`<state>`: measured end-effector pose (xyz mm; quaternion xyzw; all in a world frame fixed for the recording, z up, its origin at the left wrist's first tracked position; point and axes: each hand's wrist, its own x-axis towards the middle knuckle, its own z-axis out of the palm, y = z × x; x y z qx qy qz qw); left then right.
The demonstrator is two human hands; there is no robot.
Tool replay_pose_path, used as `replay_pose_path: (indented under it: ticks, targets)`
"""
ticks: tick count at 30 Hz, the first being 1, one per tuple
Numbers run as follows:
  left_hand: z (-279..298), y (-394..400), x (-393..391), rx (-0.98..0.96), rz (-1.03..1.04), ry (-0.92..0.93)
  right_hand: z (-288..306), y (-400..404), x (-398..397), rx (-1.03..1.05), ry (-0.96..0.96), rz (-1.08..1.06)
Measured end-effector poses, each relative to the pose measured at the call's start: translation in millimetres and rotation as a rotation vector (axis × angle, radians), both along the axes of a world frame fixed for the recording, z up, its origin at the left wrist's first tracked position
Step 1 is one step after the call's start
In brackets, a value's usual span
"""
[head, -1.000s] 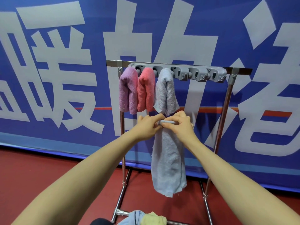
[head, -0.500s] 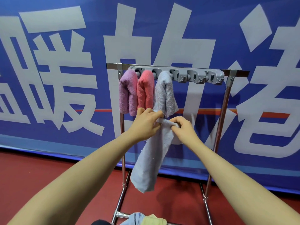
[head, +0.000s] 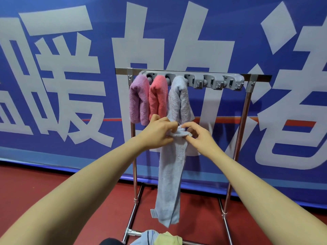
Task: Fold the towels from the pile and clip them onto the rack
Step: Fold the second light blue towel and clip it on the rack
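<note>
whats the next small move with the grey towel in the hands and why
Probably fold the hanging towel in half: both hands, left hand and right hand, pinch only its top edge while it dangles full length, unlike the three folded towels clipped above.

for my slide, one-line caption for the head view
Both hands bunch a grey towel below three towels clipped on the rack.

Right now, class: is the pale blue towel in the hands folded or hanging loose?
Hanging loose: the pale blue towel dangles long from both hands, left hand, right hand, not doubled like the clipped grey towel.
</note>
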<state>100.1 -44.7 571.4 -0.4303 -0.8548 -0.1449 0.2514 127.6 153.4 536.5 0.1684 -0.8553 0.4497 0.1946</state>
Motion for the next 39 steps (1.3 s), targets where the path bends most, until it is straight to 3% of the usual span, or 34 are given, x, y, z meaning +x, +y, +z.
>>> replay_pose_path:
  ticks: [6,14,16,20,23,28,34,39]
  targets:
    - [1.2,0.0,1.2,-0.115,0.054,0.029,4.3,3.3,1.0,0.229,-0.002,-0.048]
    - [-6.6,-12.9,-5.0,-0.290,0.133,0.346,16.5,2.9,2.6,0.687,0.182,-0.050]
    - [-7.7,-12.9,-5.2,-0.289,0.141,0.340,17.5,1.9,3.1,0.641,0.180,-0.037]
    - [-9.2,-12.0,-3.3,-0.224,0.164,0.194,21.0,-4.3,7.4,0.135,0.006,-0.065]
    - [-13.2,-8.9,1.4,-0.141,0.245,0.048,25.0,-6.7,8.1,-0.027,-0.014,-0.095]
    - [-25.0,-0.5,1.0,0.133,0.288,-0.099,25.3,-11.5,9.0,0.009,0.076,-0.084]
    - [-23.3,5.2,15.5,0.370,0.229,-0.182,25.2,-13.1,8.2,0.274,0.344,-0.202]
    - [-20.4,9.3,20.3,0.655,0.188,-0.393,29.3,-19.4,9.4,0.179,0.415,-0.238]
